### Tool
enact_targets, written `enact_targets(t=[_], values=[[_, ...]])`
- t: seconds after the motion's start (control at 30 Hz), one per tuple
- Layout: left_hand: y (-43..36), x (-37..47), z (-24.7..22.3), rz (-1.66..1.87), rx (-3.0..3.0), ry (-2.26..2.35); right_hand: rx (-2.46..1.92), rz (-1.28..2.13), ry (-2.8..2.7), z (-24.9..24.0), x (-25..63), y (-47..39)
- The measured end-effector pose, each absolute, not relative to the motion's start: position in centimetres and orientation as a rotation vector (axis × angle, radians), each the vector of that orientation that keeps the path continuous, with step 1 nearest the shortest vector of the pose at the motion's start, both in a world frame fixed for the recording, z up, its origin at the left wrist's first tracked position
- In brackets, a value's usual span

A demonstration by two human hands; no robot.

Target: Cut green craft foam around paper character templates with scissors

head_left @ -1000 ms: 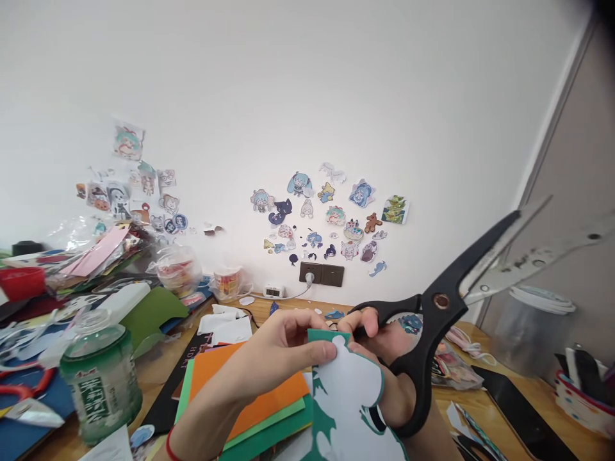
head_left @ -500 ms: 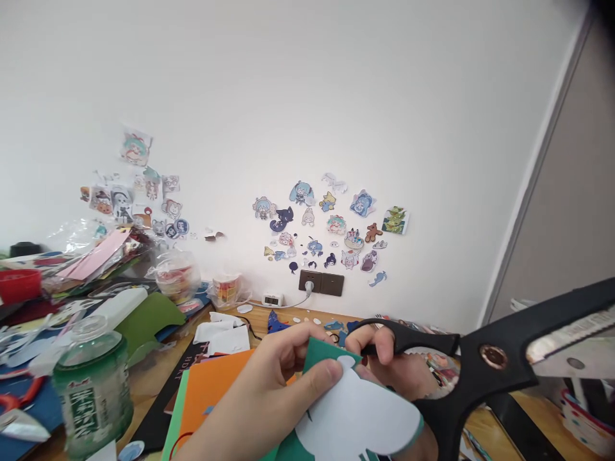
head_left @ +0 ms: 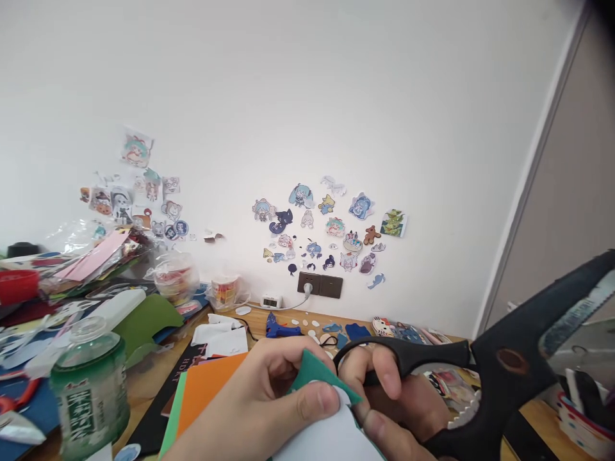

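Observation:
My left hand [head_left: 269, 397] pinches a white paper shape [head_left: 331, 432] lying against a sheet of green paper [head_left: 314, 370], its thumb flat on the white one. Beside it, my right hand [head_left: 389, 397] has black-handled scissors [head_left: 509, 358] hooked on its fingers through the handle loop. The scissors' blades point away to the upper right, apart from the paper. My right thumb and fingertips close at the right edge of the paper. The lower part of both papers runs out of view.
To the left stand a green-labelled bottle [head_left: 89, 384], red-handled scissors [head_left: 24, 397] and piled scraps. Orange paper [head_left: 209, 387] lies under my left arm. Behind are a blue glue gun [head_left: 281, 326], a small clock [head_left: 271, 301] and wall sockets [head_left: 320, 285]. A pen basket [head_left: 583, 416] is at right.
Both hands have shifted, and the papers have turned and dropped lower, so less of the white shape shows. The scissors have swung, their blades angled higher. My right thumb now shows by the paper's edge.

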State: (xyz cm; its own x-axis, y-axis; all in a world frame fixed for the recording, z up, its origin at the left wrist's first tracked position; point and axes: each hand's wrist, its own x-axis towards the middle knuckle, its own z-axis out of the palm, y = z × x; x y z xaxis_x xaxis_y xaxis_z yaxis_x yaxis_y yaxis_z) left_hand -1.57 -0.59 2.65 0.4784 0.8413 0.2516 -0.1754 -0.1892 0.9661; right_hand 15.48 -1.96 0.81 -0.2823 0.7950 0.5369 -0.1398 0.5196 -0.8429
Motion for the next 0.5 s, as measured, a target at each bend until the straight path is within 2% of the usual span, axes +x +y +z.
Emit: enact_targets(t=[0.1, 0.23, 0.5], values=[[-0.7, -1.7, 2.7, 1.028, 1.501, 0.597, -0.567, 1.027, -1.739, 1.0, 17.1, -1.0], [-0.7, -1.7, 2.7, 1.016, 1.48, 0.544, -0.678, 0.756, -1.855, 1.5, 18.3, -0.5], [-0.4, -1.4, 2.7, 1.032, 1.573, 0.684, -0.653, 0.604, -1.969, 2.0, 17.6, -1.2]])
